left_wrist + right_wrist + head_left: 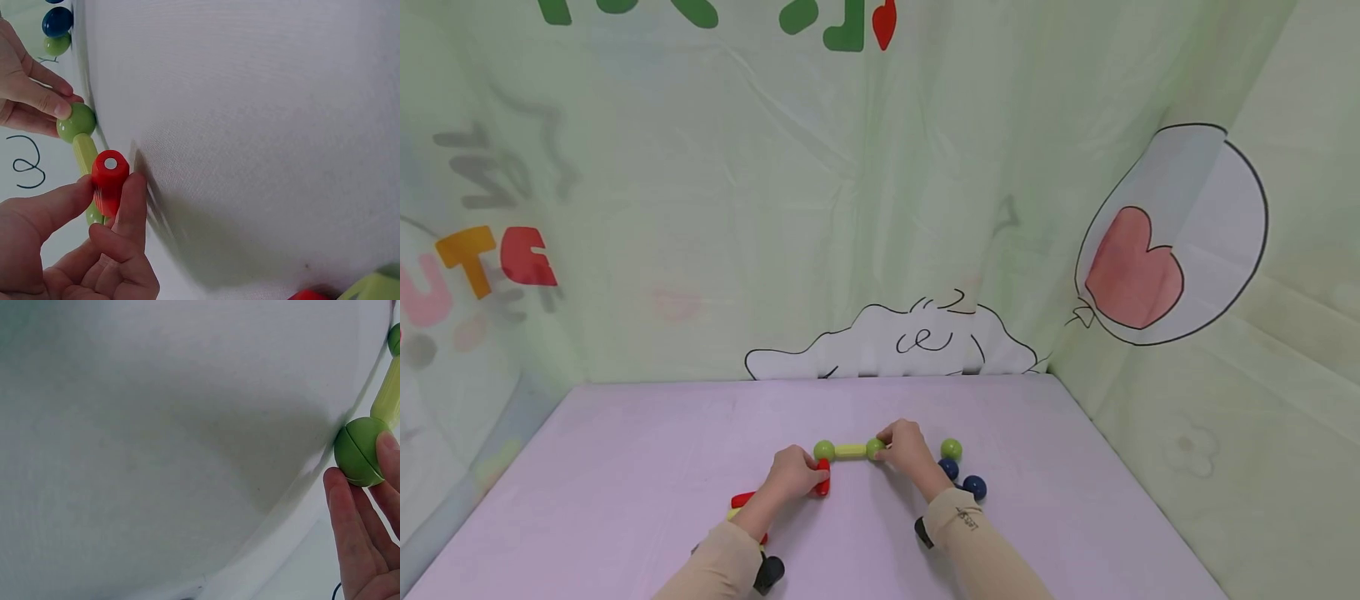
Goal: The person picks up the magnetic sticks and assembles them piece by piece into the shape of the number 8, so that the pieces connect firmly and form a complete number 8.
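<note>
A yellow-green rod (851,452) joins two green balls in a row on the table. My right hand (910,452) pinches the right-hand green ball (875,449) between thumb and fingers; the right wrist view shows that same ball (361,451) in the grip. My left hand (792,476) pinches a red rod (823,478), whose far end is at the left green ball (824,451). In the left wrist view the red rod (110,181) shows a pale round spot on its near end. Whether rod and ball are joined I cannot tell.
Right of my right hand lie a loose green ball (951,449) and two dark blue balls (974,487). Red and yellow pieces (742,500) lie beside my left forearm, partly hidden by it. A printed curtain stands behind the lilac table (625,433).
</note>
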`<state>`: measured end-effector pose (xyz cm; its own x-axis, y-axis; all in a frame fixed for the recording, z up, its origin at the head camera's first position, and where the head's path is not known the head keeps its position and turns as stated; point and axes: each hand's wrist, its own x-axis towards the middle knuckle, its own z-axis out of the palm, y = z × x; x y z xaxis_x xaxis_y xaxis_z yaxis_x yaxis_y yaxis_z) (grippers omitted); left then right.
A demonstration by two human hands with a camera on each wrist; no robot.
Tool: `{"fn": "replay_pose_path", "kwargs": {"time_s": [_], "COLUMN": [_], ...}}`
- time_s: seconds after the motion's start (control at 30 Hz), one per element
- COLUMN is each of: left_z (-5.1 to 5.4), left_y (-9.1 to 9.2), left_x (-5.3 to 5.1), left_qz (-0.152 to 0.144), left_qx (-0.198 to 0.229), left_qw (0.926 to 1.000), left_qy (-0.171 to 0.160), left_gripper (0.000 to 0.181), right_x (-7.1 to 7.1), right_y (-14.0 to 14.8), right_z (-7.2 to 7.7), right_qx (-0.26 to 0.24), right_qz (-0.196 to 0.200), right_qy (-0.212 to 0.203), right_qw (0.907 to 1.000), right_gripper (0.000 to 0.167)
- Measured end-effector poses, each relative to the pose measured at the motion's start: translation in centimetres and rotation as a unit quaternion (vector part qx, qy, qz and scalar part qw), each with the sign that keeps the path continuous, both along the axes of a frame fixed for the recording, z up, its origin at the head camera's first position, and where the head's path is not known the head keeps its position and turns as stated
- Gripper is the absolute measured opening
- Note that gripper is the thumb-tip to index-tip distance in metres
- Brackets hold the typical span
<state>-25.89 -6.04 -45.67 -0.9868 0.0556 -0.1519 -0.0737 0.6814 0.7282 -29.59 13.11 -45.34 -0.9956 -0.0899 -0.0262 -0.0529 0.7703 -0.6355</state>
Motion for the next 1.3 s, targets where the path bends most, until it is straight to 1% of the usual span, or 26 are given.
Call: {"fn": "replay_pose_path", "kwargs": {"time_s": [0.23,0.37,0.5,0.6,0.67,0.73,0.8,0.87,0.97,1.07,1.17,1.3], "left_z": [0.3,0.5,0.3,0.1,0.1,0.2,0.3,0.4,0.4,0.4,0.5,0.4], "left_y": [0.1,0.1,0.0,-0.1,-0.3,-0.4,-0.6,-0.6,-0.7,-0.6,-0.6,-0.3], "left_x": [0.1,0.1,-0.2,-0.7,-0.9,-1.1,-1.2,-1.4,-1.8,-2.2,-2.6,-3.0], "left_qz": [-0.003,-0.001,-0.003,-0.004,0.000,0.006,0.010,0.012,0.001,-0.027,-0.057,-0.090], "left_qx": [0.002,0.005,0.004,0.014,0.026,0.039,0.041,0.039,0.029,0.011,-0.001,0.009], "left_qw": [1.0000,1.0000,1.0000,0.9998,0.9993,0.9986,0.9985,0.9988,0.9996,0.9990,0.9961,0.9923], "left_qy": [0.006,-0.006,-0.008,-0.017,-0.027,-0.035,-0.035,-0.026,-0.001,0.035,0.067,0.084], "left_gripper": [0.018,0.019,0.022,0.026,0.029,0.030,0.030,0.030,0.031,0.032,0.031,0.026], "right_x": [0.1,0.3,0.3,0.4,0.6,0.7,0.7,0.7,0.9,1.1,1.3,1.4], "right_y": [0.0,0.0,0.3,0.8,1.2,1.6,2.0,2.4,3.1,3.8,4.5,5.5], "right_z": [0.2,0.2,-0.1,-0.2,0.0,0.2,0.3,0.5,0.8,1.2,1.4,1.7], "right_qx": [0.003,0.006,0.006,0.000,-0.006,-0.012,-0.018,-0.022,-0.022,-0.015,-0.011,-0.011], "right_qz": [0.001,0.003,0.017,0.043,0.056,0.066,0.070,0.069,0.064,0.058,0.054,0.045], "right_qy": [0.002,0.006,0.018,0.023,0.020,0.020,0.024,0.030,0.044,0.063,0.073,0.072], "right_qw": [1.0000,1.0000,0.9997,0.9988,0.9982,0.9976,0.9971,0.9969,0.9967,0.9962,0.9958,0.9963], "right_gripper": [0.024,0.024,0.026,0.033,0.040,0.047,0.050,0.050,0.046,0.043,0.041,0.038]}}
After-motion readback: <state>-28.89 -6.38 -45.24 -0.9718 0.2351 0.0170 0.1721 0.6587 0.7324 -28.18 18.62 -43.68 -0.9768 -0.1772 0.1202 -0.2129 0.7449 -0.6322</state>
